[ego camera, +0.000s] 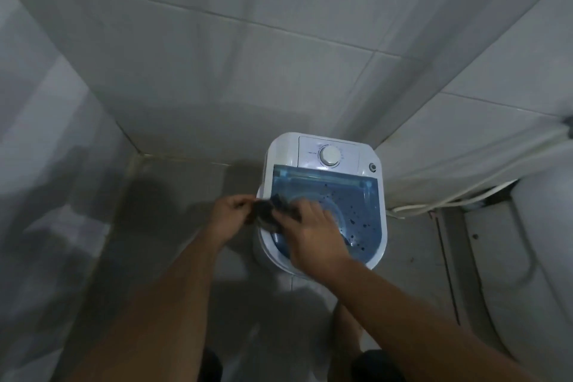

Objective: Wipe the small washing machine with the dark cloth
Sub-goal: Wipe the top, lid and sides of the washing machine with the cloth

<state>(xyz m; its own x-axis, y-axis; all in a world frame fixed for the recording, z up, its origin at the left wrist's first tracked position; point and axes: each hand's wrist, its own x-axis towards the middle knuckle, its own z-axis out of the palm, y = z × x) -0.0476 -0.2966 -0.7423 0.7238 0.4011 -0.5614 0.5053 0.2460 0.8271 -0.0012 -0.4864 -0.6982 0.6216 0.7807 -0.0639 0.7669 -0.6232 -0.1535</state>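
A small white washing machine [283,146] stands on the floor against the tiled wall, with a round dial [330,156] on its back panel and a see-through blue lid [356,205] speckled with dark spots. The dark cloth [269,211] is bunched over the lid's left edge. My left hand [231,216] pinches the cloth's left end, just off the machine's left side. My right hand [313,236] lies over the lid's front left, its fingers closed on the cloth's right end.
Tiled walls close in at the back and left. A white toilet [539,257] stands at the right, with white hoses [449,198] running along the wall behind it. Bare grey floor [173,195] lies left of the machine. My legs show at the bottom.
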